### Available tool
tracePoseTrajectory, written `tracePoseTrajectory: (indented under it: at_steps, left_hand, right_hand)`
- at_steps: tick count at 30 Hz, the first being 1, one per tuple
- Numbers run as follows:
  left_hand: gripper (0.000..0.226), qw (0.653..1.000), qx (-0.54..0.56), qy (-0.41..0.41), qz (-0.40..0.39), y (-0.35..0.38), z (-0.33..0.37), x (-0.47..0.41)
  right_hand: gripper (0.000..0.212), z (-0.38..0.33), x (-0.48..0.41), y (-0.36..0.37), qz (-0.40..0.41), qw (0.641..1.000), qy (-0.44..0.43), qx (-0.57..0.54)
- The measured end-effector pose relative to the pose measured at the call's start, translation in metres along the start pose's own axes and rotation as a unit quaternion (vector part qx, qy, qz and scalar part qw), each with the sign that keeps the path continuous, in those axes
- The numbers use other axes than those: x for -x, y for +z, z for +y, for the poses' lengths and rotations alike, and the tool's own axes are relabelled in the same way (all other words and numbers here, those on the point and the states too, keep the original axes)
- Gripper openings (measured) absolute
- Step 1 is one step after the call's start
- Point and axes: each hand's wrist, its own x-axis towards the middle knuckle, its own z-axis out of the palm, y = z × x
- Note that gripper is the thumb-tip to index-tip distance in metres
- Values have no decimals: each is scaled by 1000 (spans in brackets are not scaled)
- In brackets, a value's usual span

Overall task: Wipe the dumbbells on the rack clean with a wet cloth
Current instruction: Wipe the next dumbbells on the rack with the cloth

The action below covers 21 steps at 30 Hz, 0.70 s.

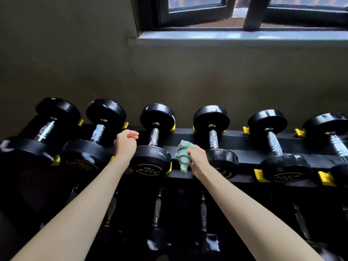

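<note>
Dumbbell point(154, 137) end: "MJTY"; other lbls point(288, 177) illegible.

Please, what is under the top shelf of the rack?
A lower row of dumbbells lies under the top shelf; chrome handles and some heads show. It is dark there, and the forearms cover part, so the count is unclear.

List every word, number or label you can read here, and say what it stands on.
"18": gold print on the near end face of the third dumbbell from the left.
"MJTY": below it on that face; reading uncertain.
Gold print on the second dumbbell and fifth dumbbell: too blurred to read.
The cloth in the right hand: no text shows.
</note>
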Motion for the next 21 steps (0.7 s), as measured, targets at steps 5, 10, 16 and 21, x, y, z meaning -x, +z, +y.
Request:
tracePoseTrajectory:
  at_steps: [5, 10, 16, 21]
  left_hand:
    - [48, 993, -80, -6, -86, -18, -29, -32]
    - [47, 964, -133, 0, -228, -22, -55, -54]
    - [39, 955, -103, 15, -277, -25, -65, -71]
    - [49, 936, -30, -19, -352, -39, -59, -68]
  right_hand:
    - [40, 22, -9, 34, 73, 991, -22, 111]
    - [27, 35, -15, 60, 91, 988, -13, 126]
    - [30, 32, 11, 81, 162, 975, -91, 121]
    - [39, 36, 40, 109, 199, 959, -156, 128]
